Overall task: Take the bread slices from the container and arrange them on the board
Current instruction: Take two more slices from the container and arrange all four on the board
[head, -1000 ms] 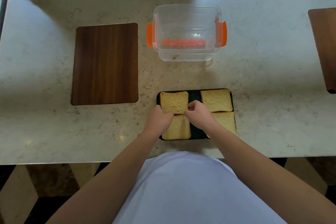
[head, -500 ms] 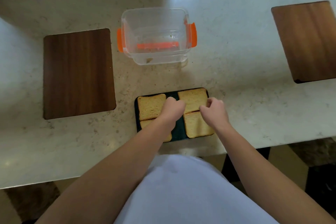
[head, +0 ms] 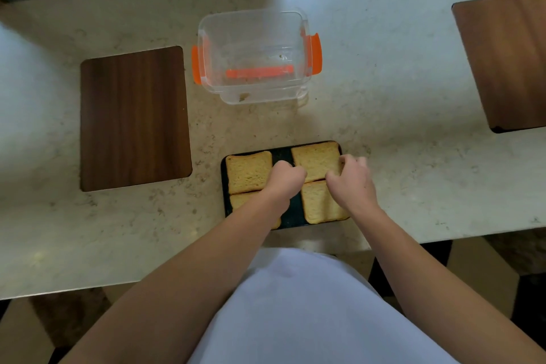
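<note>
Several toasted bread slices lie in two rows on a small dark board near the counter's front edge. The far-left slice and near-right slice lie flat; the near-left slice is mostly hidden under my left forearm. My left hand is curled against the left edge of the far-right slice. My right hand pinches that slice's right edge. The clear container with orange clips stands behind the board and holds only crumbs.
A dark wooden board lies flat to the left of the container. A lighter wooden board lies at the far right, cut off by the frame. The pale stone counter ends just in front of the dark board.
Both hands have moved from the far-left slice to the far-right slice. The view has shifted right, so the right wooden board shows more.
</note>
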Tool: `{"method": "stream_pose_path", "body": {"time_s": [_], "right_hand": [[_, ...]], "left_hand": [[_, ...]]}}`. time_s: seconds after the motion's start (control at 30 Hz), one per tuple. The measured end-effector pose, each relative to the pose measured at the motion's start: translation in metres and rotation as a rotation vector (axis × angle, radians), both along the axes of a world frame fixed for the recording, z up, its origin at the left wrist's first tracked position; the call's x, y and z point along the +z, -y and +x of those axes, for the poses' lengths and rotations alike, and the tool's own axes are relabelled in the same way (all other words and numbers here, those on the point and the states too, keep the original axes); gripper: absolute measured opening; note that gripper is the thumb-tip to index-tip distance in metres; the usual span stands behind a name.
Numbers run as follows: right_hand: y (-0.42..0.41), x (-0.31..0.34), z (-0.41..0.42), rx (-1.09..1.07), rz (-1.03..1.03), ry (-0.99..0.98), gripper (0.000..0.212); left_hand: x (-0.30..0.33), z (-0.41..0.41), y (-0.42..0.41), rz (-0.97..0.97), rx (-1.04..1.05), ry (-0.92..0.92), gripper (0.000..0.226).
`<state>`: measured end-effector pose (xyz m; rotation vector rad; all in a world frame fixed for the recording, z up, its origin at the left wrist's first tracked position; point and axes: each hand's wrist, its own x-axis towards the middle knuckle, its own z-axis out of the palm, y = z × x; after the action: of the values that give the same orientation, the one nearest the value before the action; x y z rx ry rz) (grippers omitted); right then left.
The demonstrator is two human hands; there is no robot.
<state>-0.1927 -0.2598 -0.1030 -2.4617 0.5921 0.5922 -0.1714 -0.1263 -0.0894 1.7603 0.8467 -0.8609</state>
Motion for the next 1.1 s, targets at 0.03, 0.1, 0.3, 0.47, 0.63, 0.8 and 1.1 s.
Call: {"method": "stream_pose_path", "body": {"time_s": [0.03, 0.1, 0.3, 0.47, 0.63, 0.8, 1.1], "right_hand": [[0.0, 0.0, 0.0, 0.012, -0.009, 0.003, 0.054], [0.0, 0.001, 0.0, 0.021, -0.023, 0.009, 0.053], [-0.004, 0.001, 0.002, -0.028, 0.009, -0.024, 0.052], [-0.003, 0.003, 0.01, -0.121, 0.088, -0.054, 0.048], [-0.005, 0.005, 0.009, -0.11, 0.125, -0.059, 0.049], [-0.004, 0.004, 0.012, -0.118, 0.174, -0.054, 0.05], [0.039, 0.008, -0.037, -0.183, 0.247, -0.031, 0.045]], "left_hand": [[0.0, 0.0, 0.0, 0.008, -0.009, -0.009, 0.029], [0.001, 0.001, 0.001, 0.012, -0.009, -0.021, 0.015], [-0.001, 0.004, 0.003, -0.003, 0.025, -0.04, 0.008], [0.001, 0.006, 0.002, -0.016, 0.033, -0.049, 0.014], [0.002, 0.005, -0.002, -0.017, 0.06, -0.045, 0.02], [0.007, 0.005, -0.001, 0.018, 0.031, -0.011, 0.023], [0.004, -0.034, -0.009, -0.02, -0.085, -0.036, 0.018]]}}
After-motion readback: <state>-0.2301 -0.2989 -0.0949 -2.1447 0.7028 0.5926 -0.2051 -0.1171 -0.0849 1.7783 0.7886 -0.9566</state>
